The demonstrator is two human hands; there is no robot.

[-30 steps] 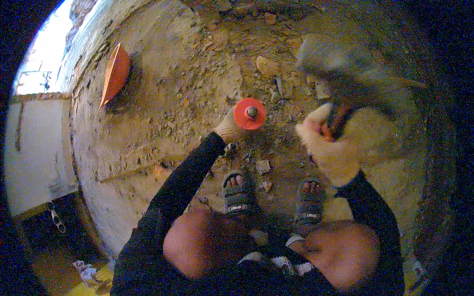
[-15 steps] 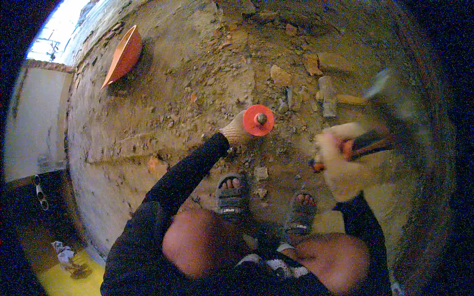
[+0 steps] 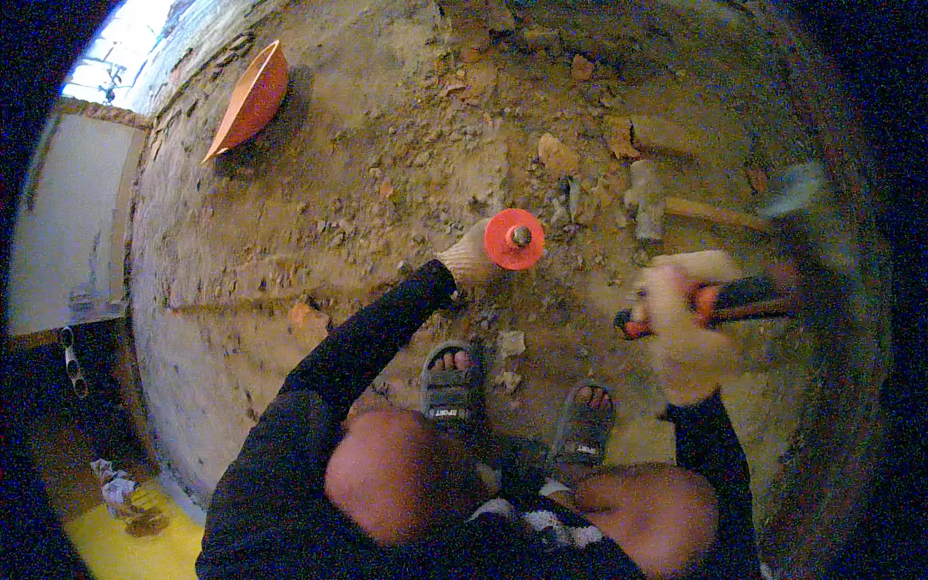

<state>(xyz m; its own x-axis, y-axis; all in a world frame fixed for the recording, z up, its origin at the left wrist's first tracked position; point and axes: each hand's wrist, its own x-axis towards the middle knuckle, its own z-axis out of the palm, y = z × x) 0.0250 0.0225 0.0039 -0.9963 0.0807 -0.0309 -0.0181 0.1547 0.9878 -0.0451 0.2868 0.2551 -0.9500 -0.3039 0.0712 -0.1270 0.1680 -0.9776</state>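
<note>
Chisel [image 3: 520, 235] with a round red guard [image 3: 513, 239], standing up on the dirt floor [image 3: 387, 174], near the middle of the view. Held tight by the gloved left hand [image 3: 469, 257], just below the guard, fingers closed around the shaft. Small grey metal top poking out of the red guard.

Hammer [image 3: 744, 290] off to the right, well apart from the chisel. Clamped in the right hand [image 3: 681, 324], fingers closed around the black and orange handle [image 3: 735, 300]. Hammer head [image 3: 793, 188] blurred, up near the right edge.

Two feet in dark sandals [image 3: 451, 391] on the ground below the chisel, bare knees lower down. Black sleeves on both arms.

Broken bits of brick and stone [image 3: 556, 155] lying all around on the floor. Another tool with a wooden handle [image 3: 710, 213] lying flat on the dirt, between chisel and hammer head. Orange bowl-shaped pan [image 3: 249, 101] tipped on its side, far off at the upper left. Pale wall [image 3: 68, 222] at the left edge.
</note>
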